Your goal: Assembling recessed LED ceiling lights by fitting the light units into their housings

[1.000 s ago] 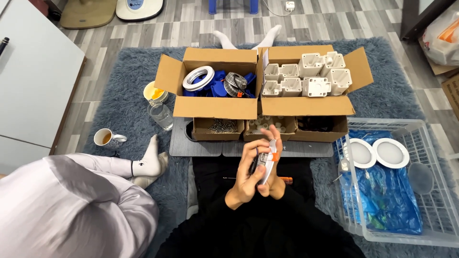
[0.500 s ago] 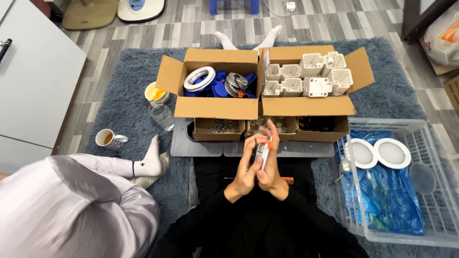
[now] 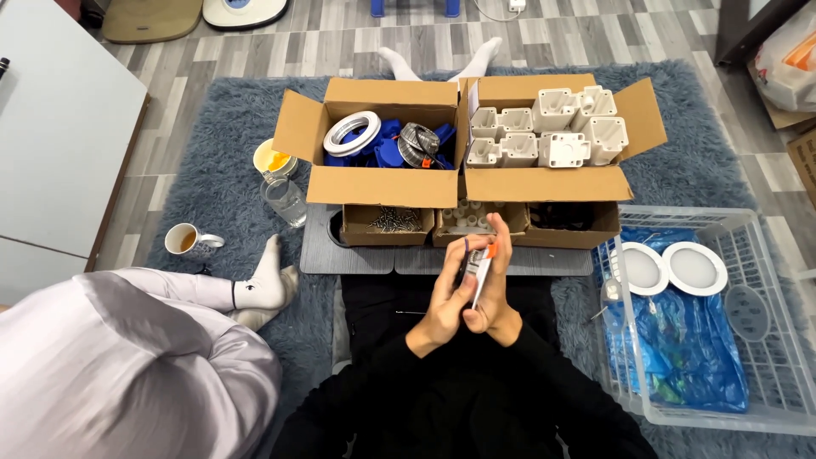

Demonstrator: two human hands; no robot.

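Observation:
My left hand (image 3: 444, 299) and my right hand (image 3: 497, 293) are pressed together in front of my chest, both closed around a small round white lamp fitting (image 3: 478, 272) held on edge, with an orange clip (image 3: 490, 250) and a metal spring at its top. The hands sit above my black-clad lap, just short of a grey board (image 3: 374, 257) that carries small cardboard trays of screws (image 3: 387, 221) and white parts (image 3: 466, 218).
Two open cardboard boxes stand behind: one (image 3: 382, 183) with blue and white round parts, one (image 3: 552, 178) with white plastic housings. A clear crate (image 3: 765, 357) at right holds round white lamps and blue bags. Another person in grey sits at left; a mug (image 3: 189, 240) and glass jar (image 3: 285, 200) stand nearby.
My hands have drawn closer together and turned the fitting slightly, with the orange clip now nearer my right fingers. Everything else stays put.

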